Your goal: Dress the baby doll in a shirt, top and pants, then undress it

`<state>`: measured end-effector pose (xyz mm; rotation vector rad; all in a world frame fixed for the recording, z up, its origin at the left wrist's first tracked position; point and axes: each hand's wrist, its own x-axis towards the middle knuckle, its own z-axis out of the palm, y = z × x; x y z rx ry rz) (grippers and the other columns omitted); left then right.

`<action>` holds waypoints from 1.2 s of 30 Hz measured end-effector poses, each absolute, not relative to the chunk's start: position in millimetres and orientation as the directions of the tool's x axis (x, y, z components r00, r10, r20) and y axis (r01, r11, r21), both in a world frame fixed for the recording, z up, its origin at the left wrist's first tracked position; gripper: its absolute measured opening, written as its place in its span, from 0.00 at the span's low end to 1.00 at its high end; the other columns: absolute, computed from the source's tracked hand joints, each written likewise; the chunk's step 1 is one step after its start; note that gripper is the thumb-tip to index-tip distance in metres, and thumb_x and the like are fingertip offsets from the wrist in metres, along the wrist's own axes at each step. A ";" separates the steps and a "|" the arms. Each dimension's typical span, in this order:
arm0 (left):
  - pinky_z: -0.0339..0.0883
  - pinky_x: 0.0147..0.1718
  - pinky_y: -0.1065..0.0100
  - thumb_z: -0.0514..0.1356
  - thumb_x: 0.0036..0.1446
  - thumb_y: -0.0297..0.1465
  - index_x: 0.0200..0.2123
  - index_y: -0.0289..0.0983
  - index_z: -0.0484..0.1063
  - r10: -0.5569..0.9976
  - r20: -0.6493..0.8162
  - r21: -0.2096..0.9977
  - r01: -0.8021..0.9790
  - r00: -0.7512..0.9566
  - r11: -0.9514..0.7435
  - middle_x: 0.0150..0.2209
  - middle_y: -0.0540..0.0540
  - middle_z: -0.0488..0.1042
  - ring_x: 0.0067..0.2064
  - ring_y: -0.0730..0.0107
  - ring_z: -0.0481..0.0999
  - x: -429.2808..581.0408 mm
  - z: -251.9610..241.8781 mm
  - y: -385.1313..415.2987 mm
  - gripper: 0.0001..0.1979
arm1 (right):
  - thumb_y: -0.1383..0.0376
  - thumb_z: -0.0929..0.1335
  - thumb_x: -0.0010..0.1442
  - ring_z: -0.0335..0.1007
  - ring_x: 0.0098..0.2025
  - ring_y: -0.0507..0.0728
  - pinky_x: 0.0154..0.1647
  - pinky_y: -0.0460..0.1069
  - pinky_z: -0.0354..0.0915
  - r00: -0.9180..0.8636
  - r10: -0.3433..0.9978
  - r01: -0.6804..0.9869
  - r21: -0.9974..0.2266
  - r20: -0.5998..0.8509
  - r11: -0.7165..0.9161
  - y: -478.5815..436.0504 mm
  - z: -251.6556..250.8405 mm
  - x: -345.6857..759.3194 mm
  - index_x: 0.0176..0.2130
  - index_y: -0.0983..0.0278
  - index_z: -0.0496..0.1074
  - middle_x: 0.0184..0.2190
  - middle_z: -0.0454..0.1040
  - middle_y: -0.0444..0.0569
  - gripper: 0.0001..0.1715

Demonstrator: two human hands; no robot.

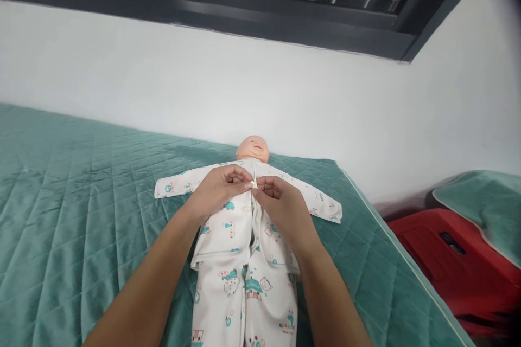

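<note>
A baby doll point(253, 148) lies on its back, dressed in a white printed baby shirt point(230, 227) and matching trousers point(271, 309). The shirt's sleeves stretch out to both sides. At the upper chest, my left hand point(222, 187) pinches one front edge of the shirt near a small button point(252, 184). Facing it, my right hand point(283, 200) pinches the other front edge, fingertips almost meeting the left ones. Below my hands the shirt front hangs apart, and another button point(247, 209) shows on the left edge.
A green quilted cover point(101, 217) lies under the doll, its piped edge running down the right. Behind stands a white wall point(183, 76) beneath a dark-framed, barred window point(260, 16). Past the right edge are a red plastic stool point(459, 260) and a green cloth point(484, 206).
</note>
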<state>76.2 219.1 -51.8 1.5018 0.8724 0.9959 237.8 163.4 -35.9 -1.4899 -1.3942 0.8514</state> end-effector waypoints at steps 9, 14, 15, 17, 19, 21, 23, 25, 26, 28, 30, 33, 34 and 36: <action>0.63 0.32 0.72 0.69 0.47 0.39 0.35 0.36 0.72 0.907 0.118 0.993 -0.053 0.403 -0.106 0.31 0.50 0.72 0.33 0.74 0.70 75.1 -52.3 221.0 0.16 | 0.61 0.70 0.54 0.71 0.31 0.53 0.34 0.48 0.65 0.096 0.989 0.432 -0.900 0.110 0.059 162.7 -37.6 232.4 0.41 0.60 0.70 0.30 0.76 0.42 0.13; 0.63 0.32 0.72 0.65 0.53 0.40 0.39 0.38 0.73 0.882 0.152 0.984 0.014 0.445 -0.177 0.34 0.49 0.74 0.34 0.72 0.72 74.5 -52.3 220.3 0.14 | 0.62 0.68 0.57 0.72 0.32 0.54 0.35 0.49 0.64 0.079 0.988 0.544 -0.836 0.133 0.069 160.4 -35.4 227.3 0.45 0.58 0.70 0.30 0.76 0.41 0.14; 0.64 0.33 0.71 0.64 0.54 0.40 0.40 0.38 0.73 0.879 0.162 0.982 0.016 0.449 -0.189 0.34 0.48 0.75 0.35 0.72 0.72 75.0 -52.2 219.8 0.14 | 0.62 0.67 0.57 0.72 0.33 0.54 0.35 0.49 0.64 0.073 0.987 0.573 -0.816 0.143 0.076 159.6 -35.1 226.0 0.45 0.57 0.70 0.30 0.76 0.41 0.14; 0.65 0.34 0.70 0.64 0.54 0.40 0.40 0.37 0.73 0.880 0.165 0.981 0.014 0.446 -0.191 0.35 0.48 0.76 0.37 0.70 0.74 76.3 -51.6 218.4 0.14 | 0.63 0.67 0.58 0.73 0.36 0.56 0.35 0.50 0.63 0.070 0.983 0.628 -0.773 0.167 0.087 158.3 -34.5 223.6 0.46 0.57 0.69 0.31 0.77 0.42 0.14; 0.65 0.34 0.70 0.64 0.54 0.38 0.39 0.37 0.73 0.883 0.157 0.985 -0.003 0.442 -0.173 0.35 0.47 0.76 0.36 0.70 0.74 77.2 -50.9 217.5 0.13 | 0.63 0.66 0.59 0.73 0.37 0.56 0.35 0.50 0.62 0.070 0.982 0.665 -0.742 0.177 0.087 157.1 -33.8 221.9 0.47 0.57 0.69 0.31 0.76 0.42 0.15; 0.64 0.34 0.70 0.64 0.54 0.37 0.39 0.36 0.73 0.885 0.150 0.987 -0.015 0.441 -0.160 0.34 0.47 0.75 0.36 0.70 0.74 77.2 -50.6 217.5 0.12 | 0.63 0.65 0.59 0.72 0.36 0.57 0.34 0.50 0.61 0.065 0.983 0.690 -0.719 0.172 0.081 156.0 -32.8 221.2 0.47 0.56 0.68 0.31 0.76 0.42 0.15; 0.63 0.33 0.70 0.64 0.54 0.37 0.39 0.37 0.73 0.884 0.155 0.986 -0.015 0.442 -0.166 0.33 0.48 0.74 0.35 0.71 0.73 76.5 -50.9 218.1 0.12 | 0.63 0.65 0.59 0.72 0.36 0.57 0.33 0.50 0.60 0.064 0.984 0.709 -0.702 0.168 0.074 154.9 -31.7 221.4 0.47 0.56 0.67 0.31 0.76 0.42 0.14; 0.62 0.31 0.71 0.63 0.54 0.37 0.39 0.37 0.73 0.885 0.156 0.984 0.005 0.438 -0.176 0.32 0.49 0.73 0.34 0.72 0.72 75.6 -51.1 218.6 0.12 | 0.63 0.65 0.60 0.72 0.37 0.57 0.33 0.50 0.59 0.070 0.985 0.723 -0.688 0.160 0.061 153.8 -30.9 222.1 0.47 0.55 0.67 0.33 0.76 0.42 0.14; 0.61 0.31 0.72 0.63 0.54 0.37 0.40 0.38 0.73 0.887 0.154 0.983 0.019 0.436 -0.180 0.32 0.50 0.73 0.34 0.72 0.71 75.3 -51.1 218.6 0.11 | 0.63 0.64 0.60 0.71 0.38 0.57 0.33 0.50 0.58 0.074 0.985 0.730 -0.681 0.155 0.052 153.2 -30.6 222.6 0.47 0.55 0.67 0.33 0.76 0.42 0.14; 0.60 0.29 0.72 0.63 0.54 0.36 0.40 0.39 0.73 0.890 0.145 0.982 0.050 0.431 -0.184 0.32 0.50 0.72 0.33 0.72 0.70 75.2 -50.4 217.9 0.11 | 0.63 0.64 0.61 0.71 0.38 0.58 0.32 0.50 0.58 0.080 0.986 0.746 -0.665 0.146 0.038 151.8 -30.3 223.4 0.48 0.55 0.66 0.35 0.76 0.43 0.15; 0.59 0.28 0.72 0.62 0.54 0.36 0.40 0.39 0.73 0.896 0.145 0.979 0.072 0.419 -0.193 0.31 0.51 0.71 0.32 0.73 0.69 75.7 -49.4 216.7 0.11 | 0.63 0.63 0.61 0.70 0.37 0.57 0.31 0.50 0.57 0.079 0.985 0.774 -0.633 0.151 0.035 150.0 -29.8 223.7 0.49 0.55 0.66 0.36 0.75 0.44 0.15; 0.58 0.27 0.73 0.62 0.54 0.36 0.40 0.39 0.73 0.909 0.153 0.978 0.074 0.388 -0.196 0.28 0.52 0.69 0.29 0.75 0.67 76.6 -47.5 215.2 0.10 | 0.63 0.62 0.62 0.68 0.35 0.57 0.30 0.49 0.55 0.067 0.983 0.825 -0.564 0.168 0.040 145.4 -26.4 222.7 0.46 0.57 0.65 0.36 0.74 0.46 0.12; 0.58 0.27 0.73 0.62 0.54 0.36 0.39 0.39 0.73 0.914 0.150 0.980 0.069 0.376 -0.189 0.28 0.52 0.69 0.29 0.75 0.67 76.5 -46.6 214.8 0.10 | 0.63 0.62 0.62 0.68 0.34 0.57 0.30 0.49 0.54 0.071 0.983 0.840 -0.542 0.168 0.032 143.2 -24.2 222.1 0.45 0.58 0.65 0.36 0.73 0.46 0.10; 0.57 0.25 0.74 0.62 0.54 0.37 0.36 0.38 0.73 0.923 0.129 0.983 0.073 0.363 -0.167 0.27 0.52 0.69 0.27 0.76 0.67 74.8 -44.2 213.7 0.09 | 0.62 0.63 0.61 0.66 0.32 0.57 0.28 0.49 0.53 0.088 0.986 0.869 -0.495 0.140 -0.008 137.9 -18.2 220.8 0.40 0.59 0.63 0.35 0.71 0.47 0.05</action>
